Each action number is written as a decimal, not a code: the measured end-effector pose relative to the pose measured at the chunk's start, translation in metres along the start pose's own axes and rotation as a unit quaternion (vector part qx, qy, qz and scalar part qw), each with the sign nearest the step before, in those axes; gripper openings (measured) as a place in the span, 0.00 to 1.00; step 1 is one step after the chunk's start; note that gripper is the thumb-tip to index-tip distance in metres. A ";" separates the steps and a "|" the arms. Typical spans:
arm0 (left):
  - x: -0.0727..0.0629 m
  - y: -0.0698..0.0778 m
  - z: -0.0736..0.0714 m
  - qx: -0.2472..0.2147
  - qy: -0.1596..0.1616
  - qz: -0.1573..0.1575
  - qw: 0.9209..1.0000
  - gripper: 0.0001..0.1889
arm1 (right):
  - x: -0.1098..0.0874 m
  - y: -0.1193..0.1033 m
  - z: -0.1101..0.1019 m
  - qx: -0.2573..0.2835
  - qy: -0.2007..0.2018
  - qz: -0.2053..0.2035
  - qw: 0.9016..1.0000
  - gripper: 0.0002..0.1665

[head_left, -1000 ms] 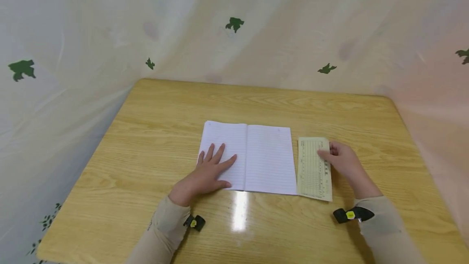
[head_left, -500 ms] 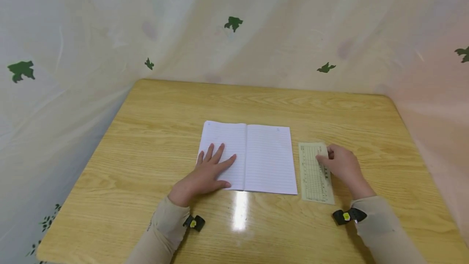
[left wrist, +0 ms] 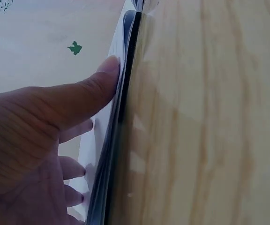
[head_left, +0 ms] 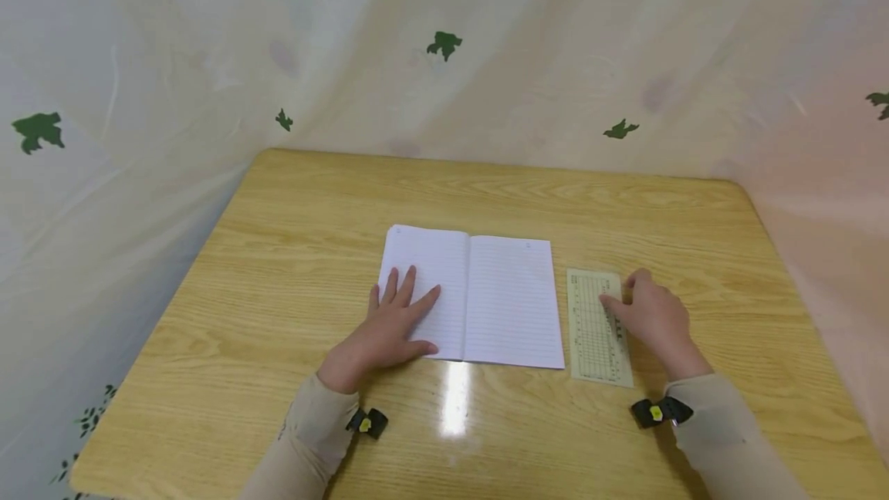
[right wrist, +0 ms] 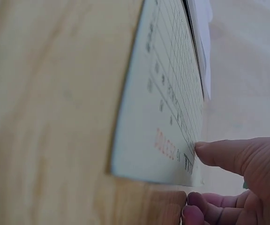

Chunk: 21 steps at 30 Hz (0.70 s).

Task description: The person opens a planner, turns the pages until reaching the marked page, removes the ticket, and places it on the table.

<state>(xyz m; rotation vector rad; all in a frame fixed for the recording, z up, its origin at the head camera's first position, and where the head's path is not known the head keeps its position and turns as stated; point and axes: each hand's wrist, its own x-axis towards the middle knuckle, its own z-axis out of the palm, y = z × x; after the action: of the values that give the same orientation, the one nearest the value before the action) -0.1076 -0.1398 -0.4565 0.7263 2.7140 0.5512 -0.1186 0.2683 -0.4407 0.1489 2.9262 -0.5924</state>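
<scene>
An open lined notebook (head_left: 514,299) lies on the wooden table. My left hand (head_left: 382,334) rests on its left page with fingers spread, the thumb at the near edge; in the left wrist view the thumb touches the page stack (left wrist: 111,136) from above. To the right of the notebook, a pale yellow printed form (head_left: 593,330) with a grid lies flat. My right hand (head_left: 656,322) is at the form's far right corner. In the right wrist view, the right thumb (right wrist: 219,152) touches the form, while the other fingertips sit just past its edge, apart from it.
The wooden table (head_left: 292,238) extends around both papers, with a bright light reflection near its front. A pale curtain (head_left: 528,60) with green leaf-like and bird-like shapes hangs behind and beside it.
My right hand has brought the form down and slightly toward me, so it now lies flat, apart from the notebook. The right fingers have loosened; the left fingers have shifted slightly on the page.
</scene>
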 end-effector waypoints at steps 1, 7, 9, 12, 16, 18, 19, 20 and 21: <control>-0.001 0.000 0.000 -0.003 0.004 -0.007 1.000 0.47 | -0.001 0.000 0.000 -0.001 0.000 0.002 1.000 0.33; -0.006 0.001 -0.003 -0.053 0.051 -0.066 0.995 0.51 | -0.008 -0.003 -0.003 0.004 0.008 0.013 1.000 0.37; -0.007 0.001 -0.005 -0.085 0.084 -0.088 0.989 0.51 | -0.010 -0.006 -0.004 0.009 0.019 0.013 1.000 0.36; -0.008 0.001 -0.010 -0.141 0.138 -0.115 0.974 0.52 | -0.014 -0.010 -0.004 0.017 0.037 0.006 0.999 0.35; -0.006 -0.002 -0.018 -0.213 0.191 -0.143 0.948 0.51 | -0.017 -0.015 -0.004 0.033 0.058 -0.013 0.998 0.33; -0.006 -0.005 -0.022 -0.251 0.208 -0.161 0.932 0.50 | -0.019 -0.016 -0.004 0.040 0.067 -0.023 0.997 0.32; -0.006 -0.006 -0.023 -0.276 0.215 -0.167 0.922 0.50 | -0.020 -0.016 -0.004 0.044 0.071 -0.028 0.996 0.32; -0.007 -0.007 -0.025 -0.296 0.223 -0.175 0.912 0.50 | -0.020 -0.017 -0.003 0.046 0.074 -0.032 0.996 0.31; -0.007 -0.007 -0.027 -0.320 0.229 -0.182 0.901 0.50 | -0.021 -0.017 -0.003 0.048 0.076 -0.035 0.995 0.31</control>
<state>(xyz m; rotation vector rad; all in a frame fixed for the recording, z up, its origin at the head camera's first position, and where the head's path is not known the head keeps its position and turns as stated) -0.1139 -0.1570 -0.4340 -0.1002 2.6661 1.5594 -0.1007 0.2526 -0.4285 0.1086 3.0606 -0.7661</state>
